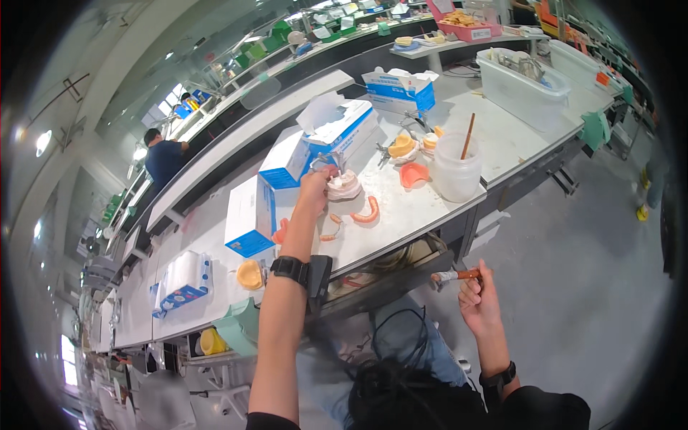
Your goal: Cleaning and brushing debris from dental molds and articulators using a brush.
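- Left hand (pixel 315 180) was at the pale cast (pixel 345 188) on the bench (pixel 393 231); grip impossible to tell!
- Right hand (pixel 480 301) clutched the brown-handled tool (pixel 454 275) beyond the bench edge.
- Handling the cast looked the step; tool work called for steadying it first.

Grey floor (pixel 573 287), long white workbench (pixel 519 150), bright window (pixel 68 360), ceiling light (pixel 44 142)

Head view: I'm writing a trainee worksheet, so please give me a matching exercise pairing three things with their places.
1. Brown-handled tool with a greyish-white end
2. Thin brown stick
3. Pale plaster dental model

A. Leaning inside the translucent white plastic jar
B. At the left hand
C. Gripped in the right hand

Pairs: 1-C; 2-A; 3-B
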Demonstrator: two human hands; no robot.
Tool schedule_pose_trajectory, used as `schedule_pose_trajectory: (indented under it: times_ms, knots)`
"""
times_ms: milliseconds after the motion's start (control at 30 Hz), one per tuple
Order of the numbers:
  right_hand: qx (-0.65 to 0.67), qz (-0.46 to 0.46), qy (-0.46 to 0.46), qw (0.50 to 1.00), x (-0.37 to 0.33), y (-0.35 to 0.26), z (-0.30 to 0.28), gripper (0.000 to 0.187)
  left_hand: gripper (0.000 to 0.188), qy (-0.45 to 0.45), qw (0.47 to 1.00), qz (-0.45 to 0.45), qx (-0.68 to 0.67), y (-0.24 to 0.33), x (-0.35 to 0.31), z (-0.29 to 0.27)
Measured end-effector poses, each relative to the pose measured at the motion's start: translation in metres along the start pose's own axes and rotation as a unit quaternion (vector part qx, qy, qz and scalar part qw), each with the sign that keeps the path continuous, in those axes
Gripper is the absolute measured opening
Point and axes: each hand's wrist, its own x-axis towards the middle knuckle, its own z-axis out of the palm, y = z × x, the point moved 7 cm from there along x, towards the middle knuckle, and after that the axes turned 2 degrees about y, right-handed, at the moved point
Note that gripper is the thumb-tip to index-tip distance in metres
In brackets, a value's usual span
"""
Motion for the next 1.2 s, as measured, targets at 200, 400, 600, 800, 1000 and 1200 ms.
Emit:
schedule_pose_trajectory:
  times_ms: [200, 400, 600, 800, 1000, 1200]
  knots:
    - [-0.011, 0.039, -0.021, 0.999, 0.010, 0.010, -0.009, 0.024, 0.032, 0.021, 0.995, -0.023, 0.098, 0.007, 0.017, -0.018]
    - [0.029, -0.023, 0.030, 0.999, 0.016, -0.017, -0.048, 0.025, 0.049, 0.304, 0.752, 0.440, 0.386, 0.065, -0.059, 0.021]
    - [0.027, -0.001, 0.067, 0.997, 0.016, -0.008, -0.032, 0.024, 0.068, -0.030, 0.781, 0.349, 0.517, 0.052, -0.062, 0.147]
    - [0.037, -0.033, 0.044, 0.998, 0.003, -0.020, -0.030, 0.025, 0.087, -0.095, 0.764, 0.195, 0.608, 0.016, -0.005, 0.194]
    - [0.017, -0.041, 0.032, 0.999, 0.005, -0.023, -0.033, 0.022, 0.077, -0.117, 0.830, 0.200, 0.507, 0.012, 0.006, 0.183]
    - [0.018, -0.009, -0.007, 1.000, 0.014, -0.014, -0.037, 0.026, 0.073, -0.017, 0.833, 0.342, 0.434, 0.062, -0.024, 0.168]
